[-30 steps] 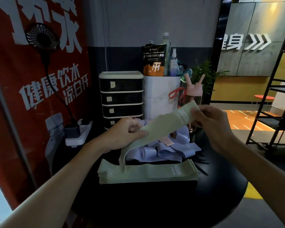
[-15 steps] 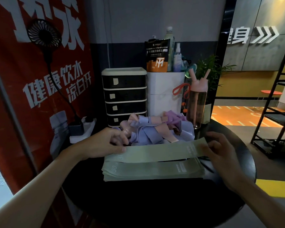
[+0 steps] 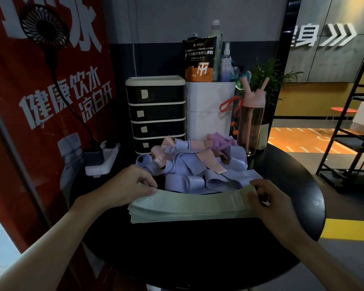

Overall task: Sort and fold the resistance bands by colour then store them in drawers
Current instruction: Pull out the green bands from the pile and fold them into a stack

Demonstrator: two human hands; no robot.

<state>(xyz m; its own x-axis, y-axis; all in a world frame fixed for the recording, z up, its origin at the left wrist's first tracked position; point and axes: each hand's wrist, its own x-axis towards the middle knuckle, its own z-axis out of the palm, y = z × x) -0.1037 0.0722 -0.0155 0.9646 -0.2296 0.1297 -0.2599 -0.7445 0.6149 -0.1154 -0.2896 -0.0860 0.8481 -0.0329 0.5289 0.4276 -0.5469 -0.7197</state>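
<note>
A flat stack of pale green resistance bands [image 3: 193,206] lies on the round black table [image 3: 219,248]. My left hand [image 3: 126,185] holds the left end of the top green band, fingertips curled over its edge. At the right end, my right hand [image 3: 267,200] pinches the same band, laid flush on the stack. Behind the stack sits a loose heap of lilac, pink and purple bands [image 3: 195,164]. A black drawer unit [image 3: 156,114] with several closed drawers stands at the back of the table.
A white container [image 3: 208,110] holding a pouch and bottles stands right of the drawers, with a pink water bottle [image 3: 252,120] beside it. A power strip [image 3: 101,160] lies at the table's left edge. A red banner is on the left, a black rack on the right.
The green band that both hands held up in the air has come down and now lies flat on top of the green stack. Both hands have lowered with it.
</note>
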